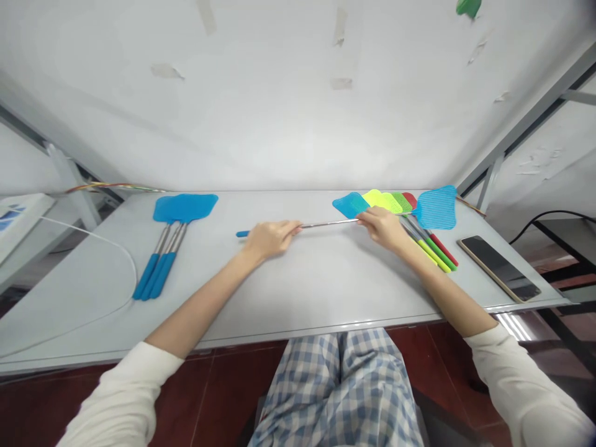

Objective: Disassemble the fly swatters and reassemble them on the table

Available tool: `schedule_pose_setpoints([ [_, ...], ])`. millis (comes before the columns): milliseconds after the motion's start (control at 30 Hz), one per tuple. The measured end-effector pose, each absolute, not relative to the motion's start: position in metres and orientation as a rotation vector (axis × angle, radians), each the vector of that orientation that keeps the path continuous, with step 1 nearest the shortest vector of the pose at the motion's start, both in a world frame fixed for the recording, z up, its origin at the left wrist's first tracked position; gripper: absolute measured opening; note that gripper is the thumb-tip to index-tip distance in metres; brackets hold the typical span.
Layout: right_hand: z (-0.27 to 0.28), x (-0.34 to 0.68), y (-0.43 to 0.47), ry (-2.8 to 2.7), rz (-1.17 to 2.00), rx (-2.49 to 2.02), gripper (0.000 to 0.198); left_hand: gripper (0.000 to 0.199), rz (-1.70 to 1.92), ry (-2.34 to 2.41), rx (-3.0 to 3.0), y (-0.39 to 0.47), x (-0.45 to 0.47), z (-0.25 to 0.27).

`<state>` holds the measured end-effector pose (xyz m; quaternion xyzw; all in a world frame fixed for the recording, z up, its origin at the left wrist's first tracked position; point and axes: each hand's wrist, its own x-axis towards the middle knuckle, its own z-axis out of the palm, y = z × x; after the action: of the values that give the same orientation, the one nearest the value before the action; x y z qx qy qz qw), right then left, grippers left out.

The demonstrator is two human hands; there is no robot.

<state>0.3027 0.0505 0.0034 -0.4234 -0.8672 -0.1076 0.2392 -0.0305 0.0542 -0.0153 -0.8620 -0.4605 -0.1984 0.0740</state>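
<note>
A blue fly swatter (436, 208) with a thin metal telescopic shaft is held level above the table, its shaft drawn out long. My left hand (274, 239) is closed round the handle end, with the blue tip of the grip poking out at its left. My right hand (382, 226) is closed on the shaft near the blue head. Behind and below my right hand lies a fanned group of fly swatters in blue, yellow, green and red (443, 249), partly hidden by that hand. At the left, several blue fly swatters (161, 264) lie together with their shafts short.
A smartphone (500, 267) lies at the table's right edge. A white cable (135, 273) curls over the left side of the white table (302, 298). The wall (279, 124) rises behind, and metal frame bars (526, 118) slant up on both sides.
</note>
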Motion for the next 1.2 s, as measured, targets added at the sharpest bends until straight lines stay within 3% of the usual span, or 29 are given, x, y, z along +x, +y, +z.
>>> schedule_pose_setpoints([
  [367,0.005,0.253,0.033,-2.507,-0.433,-1.091,0.04,0.046,-0.489,-1.375,-2.548,0.03,0.014,-0.006],
  [500,0.019,0.285,0.039,-2.075,-0.577,-1.304,0.049,0.047,-0.591,-1.318,-2.441,0.049,-0.016,-0.003],
  [600,0.018,0.314,0.051,-1.727,-0.475,-1.445,0.068,0.047,-0.651,-1.274,-2.396,0.058,-0.038,-0.002],
  [667,0.011,0.327,0.06,-1.648,-0.22,-1.427,0.077,0.046,-0.665,-1.243,-2.394,0.063,-0.048,-0.002],
  [800,-0.001,0.333,0.07,-1.411,0.573,-1.258,0.057,0.046,-0.699,-1.241,-2.414,0.072,-0.064,-0.005],
  [867,-0.002,0.328,0.069,-1.262,0.748,-1.156,0.048,0.045,-0.727,-1.261,-2.418,0.074,-0.069,-0.006],
  [1200,0.01,0.246,0.025,-1.503,0.487,-1.08,0.035,0.042,-0.713,-1.15,-2.71,0.033,-0.01,-0.018],
])
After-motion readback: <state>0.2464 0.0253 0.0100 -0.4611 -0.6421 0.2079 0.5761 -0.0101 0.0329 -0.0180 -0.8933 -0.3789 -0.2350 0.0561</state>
